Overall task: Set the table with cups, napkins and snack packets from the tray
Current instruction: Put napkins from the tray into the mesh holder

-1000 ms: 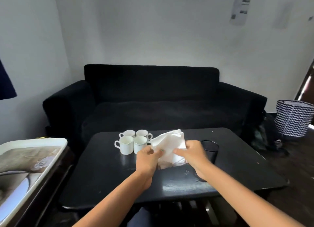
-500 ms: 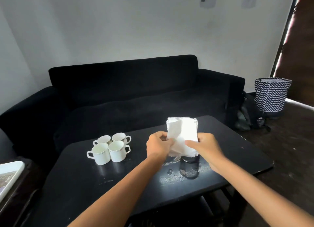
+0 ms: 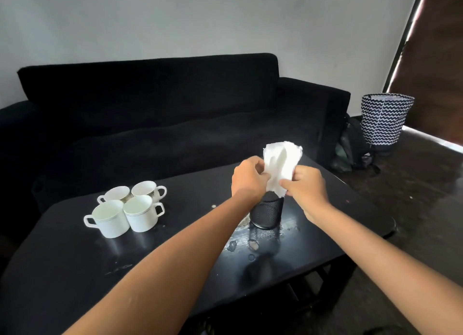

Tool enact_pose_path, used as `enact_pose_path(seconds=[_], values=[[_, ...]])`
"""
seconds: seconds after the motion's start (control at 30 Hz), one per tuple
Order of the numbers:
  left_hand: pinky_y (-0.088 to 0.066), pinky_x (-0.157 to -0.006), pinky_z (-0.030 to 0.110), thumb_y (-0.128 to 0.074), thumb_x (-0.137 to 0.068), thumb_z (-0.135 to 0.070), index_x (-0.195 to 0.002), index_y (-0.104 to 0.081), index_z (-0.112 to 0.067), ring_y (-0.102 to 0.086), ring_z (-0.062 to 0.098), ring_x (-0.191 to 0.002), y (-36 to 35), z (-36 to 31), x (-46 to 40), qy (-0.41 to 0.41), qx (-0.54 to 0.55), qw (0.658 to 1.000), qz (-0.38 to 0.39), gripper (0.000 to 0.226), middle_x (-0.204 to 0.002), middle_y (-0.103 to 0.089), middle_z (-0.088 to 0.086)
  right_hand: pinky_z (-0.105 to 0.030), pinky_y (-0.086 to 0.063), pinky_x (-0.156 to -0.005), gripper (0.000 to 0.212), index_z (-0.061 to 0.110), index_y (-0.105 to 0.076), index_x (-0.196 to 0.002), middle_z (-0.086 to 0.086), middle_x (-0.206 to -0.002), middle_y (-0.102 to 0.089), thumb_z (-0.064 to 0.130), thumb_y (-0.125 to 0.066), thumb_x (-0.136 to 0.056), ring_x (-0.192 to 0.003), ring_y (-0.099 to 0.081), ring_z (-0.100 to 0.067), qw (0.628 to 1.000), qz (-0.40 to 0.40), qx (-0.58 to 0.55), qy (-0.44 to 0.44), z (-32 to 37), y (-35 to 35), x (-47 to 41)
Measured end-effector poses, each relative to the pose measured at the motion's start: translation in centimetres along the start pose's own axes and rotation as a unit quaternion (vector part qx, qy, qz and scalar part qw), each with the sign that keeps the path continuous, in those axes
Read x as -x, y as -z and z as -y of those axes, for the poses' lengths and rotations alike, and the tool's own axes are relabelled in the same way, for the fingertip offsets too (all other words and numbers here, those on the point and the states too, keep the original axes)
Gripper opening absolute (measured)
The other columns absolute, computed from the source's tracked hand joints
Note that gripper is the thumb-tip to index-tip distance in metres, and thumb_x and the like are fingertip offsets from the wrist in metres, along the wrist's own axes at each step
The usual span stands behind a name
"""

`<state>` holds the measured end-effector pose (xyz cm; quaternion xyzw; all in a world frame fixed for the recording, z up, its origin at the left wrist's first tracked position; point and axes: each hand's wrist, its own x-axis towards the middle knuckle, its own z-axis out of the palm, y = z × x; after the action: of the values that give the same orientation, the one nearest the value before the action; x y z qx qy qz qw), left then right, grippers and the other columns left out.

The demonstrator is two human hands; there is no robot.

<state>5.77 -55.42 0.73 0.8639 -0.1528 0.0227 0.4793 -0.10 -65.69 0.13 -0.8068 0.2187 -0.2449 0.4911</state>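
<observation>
You've got both hands on the napkins (image 3: 281, 168), a white bunch held upright over the black mesh holder (image 3: 266, 213). Left hand (image 3: 248, 179) grips the bunch's left side w/ fingers curled round it; right hand (image 3: 304, 188) pinches the lower right edge btwn thumb and curled fingers. Bottom of the bunch sits at the holder's rim; can't tell if it's inside yet. Holder stands upright toward the right part of the dark surface (image 3: 75, 272), roughly mid-depth, w/ wet spots just in front of it. Four white cups (image 3: 125, 209) sit clustered, touching, toward the surface's far-left area, well apart from the holder. Black sofa (image 3: 150, 104) runs behind the far edge; zigzag-patterned basket (image 3: 384, 121) stands on the floor beyond the right edge.
</observation>
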Motion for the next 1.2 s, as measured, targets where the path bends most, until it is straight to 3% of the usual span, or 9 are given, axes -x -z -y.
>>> enact_pose_path(seconds=[0.1, 0.27, 0.37, 0.47, 0.57, 0.77, 0.87, 1.1, 1.2], values=[[-0.041, -0.069, 0.026, -0.065, -0.083, -0.010, -0.082, -0.055, -0.019, -0.054, 0.018, -0.077, -1.0, 0.5, -1.0, -0.014, -0.014, 1.000, 0.003, 0.013, -0.081, -0.058, -0.004, -0.054, -0.055, -0.074, 0.008, -0.008, -0.064, -0.078, -0.023, -0.079, -0.071, -0.001, -0.062, -0.074, -0.084, -0.067, -0.040, 1.000, -0.017, -0.014, -0.013, -0.4, -0.6, -0.9], [-0.039, -0.071, 0.026, -0.063, -0.083, -0.009, -0.088, -0.056, -0.019, -0.055, 0.017, -0.082, -2.1, 1.5, -2.1, -0.024, -0.030, 0.999, 0.024, 0.013, -0.085, -0.058, -0.006, -0.042, -0.057, -0.072, 0.011, -0.005, -0.062, -0.075, -0.014, -0.070, -0.071, 0.005, -0.058, -0.074, -0.075, -0.070, -0.031, 0.998, 0.000, -0.025, -0.060, -1.1, -1.7, -1.7], [-0.040, -0.071, 0.028, -0.057, -0.083, -0.009, -0.090, -0.057, -0.017, -0.058, 0.024, -0.087, -2.2, 1.9, -2.3, -0.020, -0.062, 0.997, 0.038, 0.011, -0.088, -0.061, -0.003, -0.024, -0.047, -0.056, 0.006, 0.004, -0.060, -0.074, -0.003, -0.063, -0.064, 0.008, -0.055, -0.075, -0.065, -0.060, -0.020, 0.997, 0.024, 0.006, -0.068, -1.3, -1.9, -1.8], [-0.046, -0.089, 0.038, -0.050, -0.084, -0.012, -0.111, -0.058, -0.020, -0.056, 0.030, -0.106, -2.4, 2.3, -2.4, 0.010, -0.112, 0.991, 0.066, 0.029, -0.107, -0.066, 0.005, -0.033, -0.038, -0.073, 0.016, 0.013, -0.047, -0.067, -0.004, -0.084, -0.052, 0.017, -0.057, -0.078, -0.089, -0.043, -0.025, 0.991, 0.064, 0.071, -0.092, -1.8, -2.3, -1.7], [-0.033, -0.095, 0.042, -0.047, -0.088, -0.016, -0.118, -0.053, -0.021, -0.041, 0.029, -0.123, -2.9, 2.9, -2.7, 0.038, -0.164, 0.981, 0.096, 0.031, -0.121, -0.058, 0.006, -0.042, -0.039, -0.093, 0.024, 0.015, -0.041, -0.064, -0.005, -0.106, -0.039, 0.021, -0.055, -0.082, -0.103, -0.031, -0.027, 0.983, 0.084, 0.124, -0.104, -2.2, -2.5, -1.5], [-0.027, -0.111, 0.048, -0.044, -0.093, -0.024, -0.141, -0.037, -0.022, -0.030, 0.035, -0.133, -3.0, 3.9, -3.5, 0.077, -0.187, 0.963, 0.176, 0.048, -0.144, -0.039, 0.010, -0.042, -0.038, -0.098, 0.013, 0.014, -0.054, -0.088, -0.005, -0.121, -0.035, 0.027, -0.053, -0.084, -0.110, -0.030, -0.025, 0.976, 0.102, 0.162, -0.101, -2.6, -2.8, -0.9], [-0.026, -0.114, 0.047, -0.043, -0.094, -0.020, -0.149, -0.027, -0.023, -0.028, 0.033, -0.138, -2.6, 4.3, -3.6, 0.093, -0.128, 0.972, 0.174, 0.057, -0.151, -0.031, 0.009, -0.039, -0.034, -0.105, 0.050, 0.020, -0.043, -0.133, -0.004, -0.138, -0.030, 0.025, -0.055, -0.085, -0.127, -0.029, -0.025, 0.980, 0.101, 0.148, -0.088, -2.7, -2.8, -0.8], [-0.030, -0.098, 0.036, -0.049, -0.089, -0.015, -0.141, -0.036, -0.027, -0.032, 0.025, -0.127, -3.3, 5.1, -0.9, 0.020, -0.034, 0.999, -0.030, 0.055, -0.146, -0.029, 0.000, -0.043, -0.022, -0.115, 0.058, 0.018, -0.030, -0.144, -0.001, -0.154, -0.021, 0.016, -0.046, -0.088, -0.141, -0.019, -0.024, 0.985, 0.112, 0.127, -0.040, -2.2, -2.9, -0.6], [-0.027, -0.090, 0.032, -0.048, -0.089, -0.016, -0.132, -0.044, -0.025, -0.035, 0.025, -0.123, -4.0, 5.2, 0.4, 0.038, -0.008, 0.997, -0.063, 0.044, -0.139, -0.035, 0.003, -0.046, -0.028, -0.109, 0.024, 0.022, -0.045, -0.112, -0.006, -0.148, -0.034, 0.016, -0.043, -0.088, -0.134, -0.027, -0.029, 0.983, 0.122, 0.131, -0.041, -2.3, -3.2, -0.4]])
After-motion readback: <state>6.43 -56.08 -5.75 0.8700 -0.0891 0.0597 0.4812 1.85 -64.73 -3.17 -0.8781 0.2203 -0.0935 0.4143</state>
